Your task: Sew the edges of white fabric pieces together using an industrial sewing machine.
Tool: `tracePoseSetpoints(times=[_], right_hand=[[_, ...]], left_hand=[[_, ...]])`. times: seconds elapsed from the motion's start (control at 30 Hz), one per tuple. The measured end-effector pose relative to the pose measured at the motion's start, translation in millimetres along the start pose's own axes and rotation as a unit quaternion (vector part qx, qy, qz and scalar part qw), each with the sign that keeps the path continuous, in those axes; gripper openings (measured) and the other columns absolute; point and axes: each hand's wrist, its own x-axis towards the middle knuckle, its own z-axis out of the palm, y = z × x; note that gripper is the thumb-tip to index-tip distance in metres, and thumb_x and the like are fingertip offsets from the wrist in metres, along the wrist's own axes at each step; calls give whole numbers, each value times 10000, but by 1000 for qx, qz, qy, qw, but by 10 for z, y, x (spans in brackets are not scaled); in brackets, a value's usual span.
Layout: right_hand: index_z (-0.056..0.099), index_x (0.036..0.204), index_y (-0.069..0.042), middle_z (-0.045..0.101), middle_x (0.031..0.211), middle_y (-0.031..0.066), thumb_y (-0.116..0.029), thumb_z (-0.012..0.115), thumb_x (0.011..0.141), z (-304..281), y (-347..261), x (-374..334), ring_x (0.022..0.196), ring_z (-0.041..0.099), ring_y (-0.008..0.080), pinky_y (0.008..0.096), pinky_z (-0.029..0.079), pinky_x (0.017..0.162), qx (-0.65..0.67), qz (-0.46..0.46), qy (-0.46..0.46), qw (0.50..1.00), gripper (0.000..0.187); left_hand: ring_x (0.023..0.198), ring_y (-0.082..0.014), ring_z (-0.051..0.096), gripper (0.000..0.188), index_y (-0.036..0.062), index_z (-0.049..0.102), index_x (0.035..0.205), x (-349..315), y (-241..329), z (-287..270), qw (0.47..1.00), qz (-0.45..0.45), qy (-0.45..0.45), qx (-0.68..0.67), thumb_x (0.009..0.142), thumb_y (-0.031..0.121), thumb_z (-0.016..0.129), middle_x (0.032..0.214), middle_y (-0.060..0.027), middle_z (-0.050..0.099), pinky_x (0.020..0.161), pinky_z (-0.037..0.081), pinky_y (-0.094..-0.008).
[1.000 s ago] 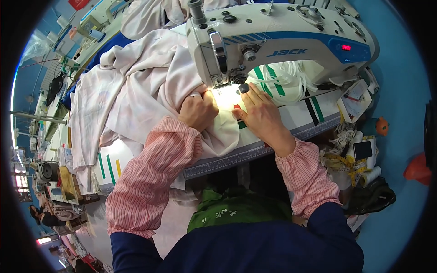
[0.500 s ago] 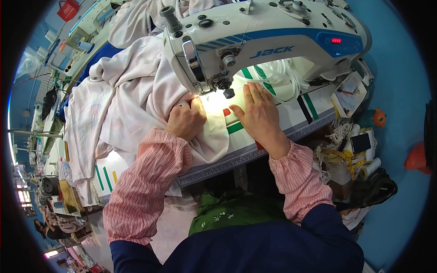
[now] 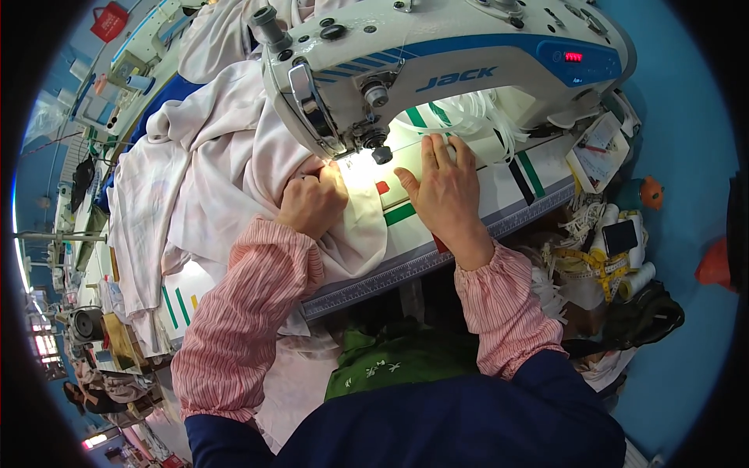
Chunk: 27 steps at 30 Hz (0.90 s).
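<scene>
Pale pinkish-white fabric (image 3: 207,168) lies in loose folds over the left of the sewing table and runs under the needle area of a white and blue sewing machine (image 3: 460,78). My left hand (image 3: 314,204) is closed on this fabric just left of the lit presser foot area, fingers curled under. The needle itself is lost in the glare. To the right of the needle, my right hand (image 3: 443,191) rests palm down on the table, fingers stretched out and thumb apart, holding nothing. A bundle of white narrow tape (image 3: 476,117) lies beyond its fingertips, under the machine arm.
A ruler strip (image 3: 374,281) edges the table front. At right are a small open box (image 3: 598,152), thread cones (image 3: 638,281), a yellow tape measure (image 3: 597,265) and a dark phone-like object (image 3: 620,237). More machines and thread stand along the left.
The view has shifted slightly, so the machine sits a little further left and up. My right hand has slid slightly right, away from the needle; my left hand keeps its place on the fabric.
</scene>
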Motion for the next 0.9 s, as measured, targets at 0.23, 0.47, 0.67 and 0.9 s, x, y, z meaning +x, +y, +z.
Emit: tracePoseSetpoints(times=[0.23,0.47,0.67,0.9], right_hand=[[567,1211,90,581,1246,183,-428,636,882,15,13,-1,1175,487,347,444,397,1020,-5,7,-1,1000,618],[569,1208,83,582,1250,179,-413,632,891,8,18,1,1177,490,345,443,403,1018,-12,-3,-10,1000,592],[566,1211,83,579,1253,185,-419,619,905,3,20,4,1184,487,355,439,396,1028,-20,-9,-15,1000,590],[561,1228,83,582,1256,185,-418,615,909,-8,21,3,1192,485,350,429,390,1037,-25,-9,-27,999,597]], left_hand=[[567,-187,642,400,-99,651,1114,8,-5,-32,1000,-12,-10,-18,752,71,626,772,-107,612,460,497,-300],[580,-174,648,383,-97,662,1093,23,35,-18,1000,-22,-4,-14,753,77,634,763,-104,620,457,494,-290],[577,-181,647,164,-42,678,840,7,14,20,999,-11,-7,-44,727,69,636,737,-105,613,445,492,-301],[535,-170,644,340,-121,629,1098,7,9,43,999,-6,-17,-33,800,40,598,691,-84,590,441,500,-288]])
